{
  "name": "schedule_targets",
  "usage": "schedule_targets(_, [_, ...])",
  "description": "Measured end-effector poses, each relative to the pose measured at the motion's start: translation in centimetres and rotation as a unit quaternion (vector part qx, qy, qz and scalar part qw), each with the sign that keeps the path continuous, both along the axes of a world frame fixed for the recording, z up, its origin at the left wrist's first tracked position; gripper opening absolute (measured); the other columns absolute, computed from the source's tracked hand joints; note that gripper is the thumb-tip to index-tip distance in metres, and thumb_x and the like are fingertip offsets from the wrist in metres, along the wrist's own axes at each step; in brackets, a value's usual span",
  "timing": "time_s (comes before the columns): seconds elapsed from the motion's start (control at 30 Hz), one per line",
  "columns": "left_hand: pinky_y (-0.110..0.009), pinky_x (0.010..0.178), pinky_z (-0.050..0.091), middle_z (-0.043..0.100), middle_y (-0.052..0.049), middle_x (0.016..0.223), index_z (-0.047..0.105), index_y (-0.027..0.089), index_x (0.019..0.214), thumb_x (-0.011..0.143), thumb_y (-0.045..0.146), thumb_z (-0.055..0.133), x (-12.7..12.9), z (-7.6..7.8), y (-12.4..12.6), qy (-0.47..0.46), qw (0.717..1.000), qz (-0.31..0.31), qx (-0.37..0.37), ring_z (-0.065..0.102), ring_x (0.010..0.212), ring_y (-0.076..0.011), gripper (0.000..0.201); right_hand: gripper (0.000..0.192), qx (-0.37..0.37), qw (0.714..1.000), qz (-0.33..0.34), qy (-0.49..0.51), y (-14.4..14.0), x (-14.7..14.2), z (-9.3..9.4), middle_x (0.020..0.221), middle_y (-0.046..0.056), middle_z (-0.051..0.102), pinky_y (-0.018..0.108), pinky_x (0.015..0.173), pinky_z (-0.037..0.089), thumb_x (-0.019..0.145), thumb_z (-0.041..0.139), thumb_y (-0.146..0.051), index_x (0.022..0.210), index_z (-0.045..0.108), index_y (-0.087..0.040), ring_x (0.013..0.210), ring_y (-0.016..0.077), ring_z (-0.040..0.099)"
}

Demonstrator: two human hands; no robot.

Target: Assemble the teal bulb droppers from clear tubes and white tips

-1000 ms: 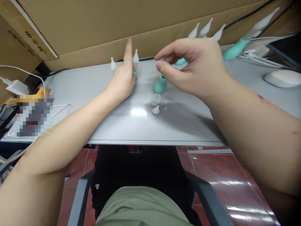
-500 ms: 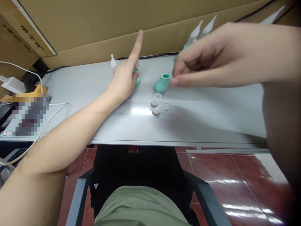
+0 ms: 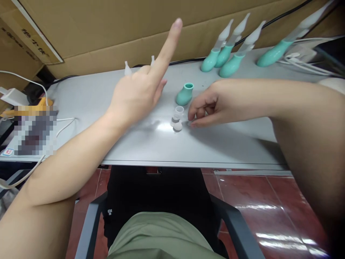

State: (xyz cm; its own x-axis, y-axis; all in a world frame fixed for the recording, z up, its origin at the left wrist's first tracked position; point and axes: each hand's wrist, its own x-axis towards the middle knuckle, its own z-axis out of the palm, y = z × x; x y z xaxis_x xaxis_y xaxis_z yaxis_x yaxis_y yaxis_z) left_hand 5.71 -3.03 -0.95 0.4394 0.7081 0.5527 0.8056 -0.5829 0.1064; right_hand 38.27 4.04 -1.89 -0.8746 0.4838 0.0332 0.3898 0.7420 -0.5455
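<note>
My right hand point(image 3: 212, 106) is low over the table, thumb and forefinger pinched on a small clear plastic piece point(image 3: 189, 123), mostly covered by the fingertips. Close to its left are a short clear plastic cylinder point(image 3: 179, 110) and a whitish rounded cap point(image 3: 177, 126). Just behind these, a teal squeeze bulb point(image 3: 184, 95) leans with its open mouth up. My left hand point(image 3: 134, 86) hovers over the table's left part, empty, forefinger stretched out and thumb apart. Behind it two white pointed tips point(image 3: 127, 68) show; the parts below them are hidden.
Several assembled nasal aspirators point(image 3: 231, 64) with teal bulbs and white tips lean along the cardboard wall point(image 3: 107, 28) at the back right. White cables point(image 3: 299, 64) lie at the far right. A charger point(image 3: 14, 96) and a blurred-out item point(image 3: 35, 131) are at the left.
My right hand has come down and toward me to the small clear piece, uncovering the aspirators behind. My left hand has lifted off a teal bulb, its forefinger swinging right.
</note>
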Motion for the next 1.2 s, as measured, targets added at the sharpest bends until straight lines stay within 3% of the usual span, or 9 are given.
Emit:
schedule_targets(0.1, [-0.048, 0.076, 0.049, 0.092, -0.011, 0.120, 0.072, 0.034, 0.184, 0.128, 0.033, 0.034, 0.5, 0.6, -1.5, 0.100, 0.992, -0.001, 0.071, 0.084, 0.096, -0.0328, 0.067, 0.024, 0.012, 1.000, -0.002, 0.001, -0.9, -0.7, 0.0, 0.073, -0.012, 0.081, 0.030, 0.054, 0.045, 0.086, 0.116, -0.018, 0.092, 0.100, -0.034, 0.054, 0.0107, 0.064])
schedule_targets(0.17, [-0.048, 0.084, 0.062, 0.090, -0.009, 0.107, 0.084, 0.037, 0.167, 0.131, 0.044, 0.037, 0.6, 0.3, -1.7, 0.139, 0.987, -0.072, 0.023, 0.091, 0.106, -0.0331, 0.060, 0.025, 0.017, 1.000, -0.007, 0.004, -1.2, -1.1, -0.1, 0.069, -0.012, 0.078, 0.030, 0.052, 0.042, 0.087, 0.111, -0.013, 0.089, 0.098, -0.034, 0.053, 0.0105, 0.063])
schedule_targets(0.3, [-0.046, 0.098, 0.074, 0.083, -0.002, 0.099, 0.084, 0.043, 0.158, 0.117, 0.051, 0.072, 0.8, -1.0, -1.2, 0.169, 0.967, -0.164, -0.099, 0.094, 0.118, -0.0343, 0.043, 0.024, 0.017, 1.000, 0.007, 0.019, -1.1, -1.0, -0.6, 0.063, -0.014, 0.070, 0.027, 0.046, 0.035, 0.090, 0.107, -0.018, 0.081, 0.092, -0.034, 0.049, 0.0077, 0.057])
schedule_targets(0.53, [-0.046, 0.085, 0.075, 0.092, -0.004, 0.117, 0.088, 0.033, 0.125, 0.117, 0.030, 0.074, 1.5, -2.2, -0.9, 0.162, 0.960, -0.204, -0.105, 0.095, 0.101, -0.0332, 0.016, 0.011, -0.032, 0.999, -0.008, 0.022, -0.9, -0.2, 0.1, 0.071, -0.010, 0.081, 0.025, 0.052, 0.049, 0.095, 0.105, -0.026, 0.092, 0.097, -0.034, 0.055, 0.0097, 0.066])
schedule_targets(0.73, [-0.043, 0.095, 0.079, 0.090, 0.001, 0.101, 0.086, 0.031, 0.111, 0.119, 0.032, 0.082, 1.3, -1.7, -1.1, -0.009, 0.963, -0.223, -0.152, 0.091, 0.092, -0.0228, 0.009, 0.025, -0.104, 0.975, -0.099, 0.168, -3.2, -1.3, 2.3, 0.075, -0.002, 0.087, 0.029, 0.057, 0.059, 0.091, 0.114, -0.045, 0.092, 0.095, -0.028, 0.061, 0.0169, 0.079])
schedule_targets(0.87, [-0.044, 0.093, 0.085, 0.092, -0.006, 0.109, 0.087, 0.025, 0.123, 0.132, 0.042, 0.071, 0.9, -1.4, -0.9, -0.176, 0.958, -0.165, -0.154, 0.094, 0.097, -0.0222, 0.025, 0.032, -0.077, 0.920, -0.181, 0.340, -4.1, -3.2, 2.0, 0.079, 0.005, 0.090, 0.039, 0.068, 0.074, 0.076, 0.122, -0.040, 0.084, 0.094, -0.027, 0.067, 0.0238, 0.085])
schedule_targets(0.97, [-0.051, 0.101, 0.089, 0.093, -0.008, 0.117, 0.083, 0.023, 0.124, 0.134, 0.037, 0.070, 0.7, -1.5, -0.2, -0.246, 0.947, -0.126, -0.167, 0.099, 0.110, -0.0261, 0.021, 0.030, -0.084, 0.881, -0.201, 0.420, -4.0, -4.2, 1.1, 0.085, 0.004, 0.093, 0.043, 0.077, 0.080, 0.071, 0.122, -0.038, 0.084, 0.096, -0.030, 0.074, 0.0262, 0.091])
schedule_targets(1.07, [-0.048, 0.103, 0.089, 0.095, -0.007, 0.112, 0.081, 0.021, 0.112, 0.125, 0.023, 0.083, 0.9, -2.0, 0.8, -0.331, 0.914, -0.127, -0.198, 0.100, 0.110, -0.0264, 0.013, 0.034, -0.088, 0.869, -0.186, 0.451, -3.8, -4.7, 0.4, 0.092, 0.003, 0.096, 0.039, 0.081, 0.083, 0.075, 0.126, -0.043, 0.091, 0.100, -0.028, 0.080, 0.0242, 0.094])
schedule_targets(1.2, [-0.037, 0.096, 0.087, 0.093, -0.003, 0.098, 0.079, 0.021, 0.097, 0.111, 0.012, 0.098, 1.7, -2.6, 1.6, -0.443, 0.847, -0.146, -0.255, 0.099, 0.099, -0.0230, 0.025, 0.041, -0.082, 0.871, -0.151, 0.461, -3.9, -4.8, 0.0, 0.093, 0.001, 0.096, 0.029, 0.086, 0.083, 0.083, 0.127, -0.050, 0.099, 0.102, -0.022, 0.084, 0.0176, 0.095])
